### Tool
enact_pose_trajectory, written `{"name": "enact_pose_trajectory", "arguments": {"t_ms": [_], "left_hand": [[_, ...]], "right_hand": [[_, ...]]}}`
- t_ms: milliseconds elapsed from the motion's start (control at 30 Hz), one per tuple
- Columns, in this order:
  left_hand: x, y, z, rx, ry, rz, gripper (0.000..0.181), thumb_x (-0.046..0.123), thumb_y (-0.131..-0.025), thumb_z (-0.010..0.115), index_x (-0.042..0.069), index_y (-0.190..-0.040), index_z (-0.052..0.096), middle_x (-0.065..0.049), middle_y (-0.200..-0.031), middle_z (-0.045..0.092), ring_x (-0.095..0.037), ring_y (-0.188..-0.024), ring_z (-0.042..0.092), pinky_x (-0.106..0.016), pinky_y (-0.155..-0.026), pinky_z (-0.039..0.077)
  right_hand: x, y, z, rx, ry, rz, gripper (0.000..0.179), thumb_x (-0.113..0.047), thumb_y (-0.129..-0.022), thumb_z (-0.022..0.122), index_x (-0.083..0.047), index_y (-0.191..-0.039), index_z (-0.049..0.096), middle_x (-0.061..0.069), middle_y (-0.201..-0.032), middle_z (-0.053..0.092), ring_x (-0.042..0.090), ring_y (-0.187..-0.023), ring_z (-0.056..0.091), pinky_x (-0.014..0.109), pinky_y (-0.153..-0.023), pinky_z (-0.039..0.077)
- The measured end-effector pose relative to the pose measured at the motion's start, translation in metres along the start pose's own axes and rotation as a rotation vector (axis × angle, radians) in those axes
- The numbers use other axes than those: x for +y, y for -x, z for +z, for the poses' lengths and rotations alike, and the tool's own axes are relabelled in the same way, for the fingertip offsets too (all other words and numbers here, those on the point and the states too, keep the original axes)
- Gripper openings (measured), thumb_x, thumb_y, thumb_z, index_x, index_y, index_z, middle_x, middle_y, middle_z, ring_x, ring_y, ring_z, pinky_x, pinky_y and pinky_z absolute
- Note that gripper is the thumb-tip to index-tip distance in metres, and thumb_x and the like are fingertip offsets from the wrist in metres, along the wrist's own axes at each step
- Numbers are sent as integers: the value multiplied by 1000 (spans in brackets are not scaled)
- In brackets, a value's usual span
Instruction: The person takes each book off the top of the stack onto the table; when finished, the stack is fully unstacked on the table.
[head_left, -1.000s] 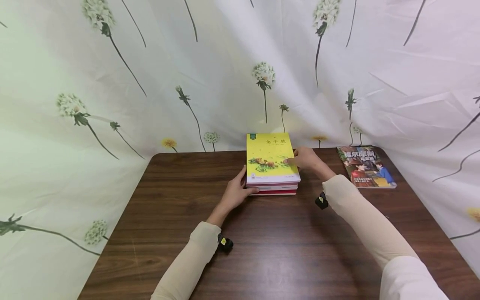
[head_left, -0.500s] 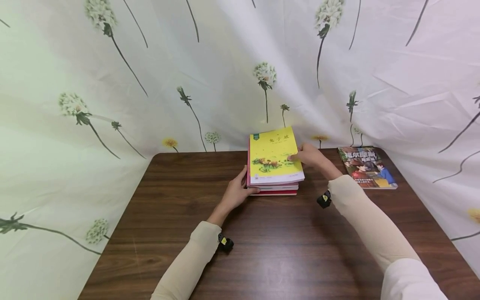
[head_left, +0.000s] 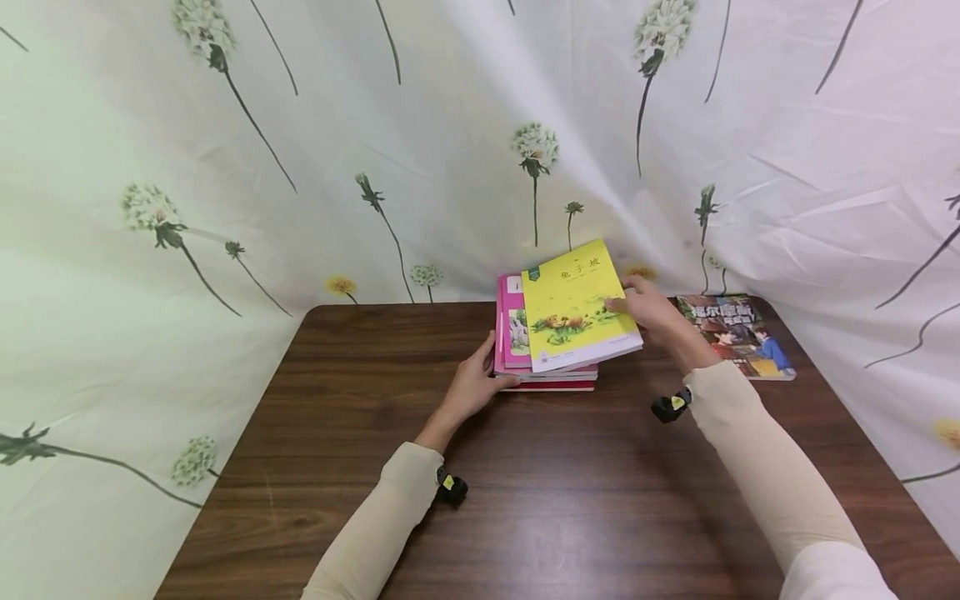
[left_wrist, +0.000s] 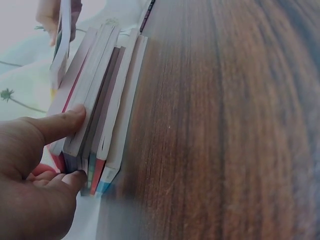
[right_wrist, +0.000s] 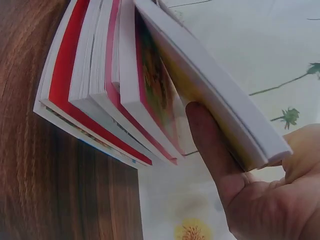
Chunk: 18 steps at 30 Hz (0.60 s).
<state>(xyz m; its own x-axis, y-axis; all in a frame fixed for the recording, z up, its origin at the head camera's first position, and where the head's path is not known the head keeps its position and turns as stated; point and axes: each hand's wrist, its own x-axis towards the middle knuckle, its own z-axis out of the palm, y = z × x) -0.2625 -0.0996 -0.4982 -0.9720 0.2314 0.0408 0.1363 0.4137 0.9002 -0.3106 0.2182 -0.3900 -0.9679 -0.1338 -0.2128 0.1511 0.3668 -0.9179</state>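
Observation:
A yellow-covered book is tilted over the right part of a stack of books. My right hand pinches its right edge, thumb on the cover. In the right wrist view a finger lies against the underside of the yellow book, and a wedge-shaped gap parts it from the stack. A pink book shows on top of the pile, partly hidden. My left hand holds the stack's front left corner. In the left wrist view its thumb presses the page edges and its fingers curl at the spines.
A colourful comic-style book lies at the back right of the dark wooden table, partly behind my right hand. A white curtain printed with dandelions hangs right behind the table's back edge.
The yellow book has swung up and rightward off the pile in my right hand, uncovering the pink book. My left hand has stayed at the stack's corner.

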Motion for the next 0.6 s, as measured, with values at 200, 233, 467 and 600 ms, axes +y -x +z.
{"name": "enact_pose_trajectory", "arguments": {"t_ms": [200, 233, 467, 600], "left_hand": [[1, 0, 0, -3, 2, -1, 101, 18, -94, 84, 7, -171, 19, -13, -177, 22, -28, -157, 39, -43, -121, 45], [1, 0, 0, -4, 3, 0, 101, 18, -94, 84, 7, -171, 19, -14, -177, 22, -29, -156, 39, -43, -121, 45], [1, 1, 0, -2, 16, 2, 101, 16, -94, 84, 8, -171, 19, -14, -177, 21, -30, -157, 39, -44, -121, 45], [0, 1, 0, 0, 10, 10, 101, 18, -94, 83, 7, -171, 19, -15, -177, 21, -33, -156, 39, -45, -122, 44]], "right_hand": [[5, 11, -12, 46, -28, -30, 52, -15, -111, 55, 2, -154, 31, 16, -116, 66, 8, -78, 74, 27, -71, 63], [5, 13, -15, 51, -27, -39, 51, -15, -111, 55, 3, -153, 32, 13, -113, 67, 8, -78, 74, 27, -71, 63], [4, 29, -35, 83, -14, -54, 55, -20, -111, 55, 0, -157, 32, 2, -101, 70, 8, -77, 74, 28, -71, 63], [9, 35, -47, 110, -12, -45, 58, -21, -111, 55, -2, -160, 30, -4, -95, 70, 8, -76, 74, 29, -69, 63]]}}
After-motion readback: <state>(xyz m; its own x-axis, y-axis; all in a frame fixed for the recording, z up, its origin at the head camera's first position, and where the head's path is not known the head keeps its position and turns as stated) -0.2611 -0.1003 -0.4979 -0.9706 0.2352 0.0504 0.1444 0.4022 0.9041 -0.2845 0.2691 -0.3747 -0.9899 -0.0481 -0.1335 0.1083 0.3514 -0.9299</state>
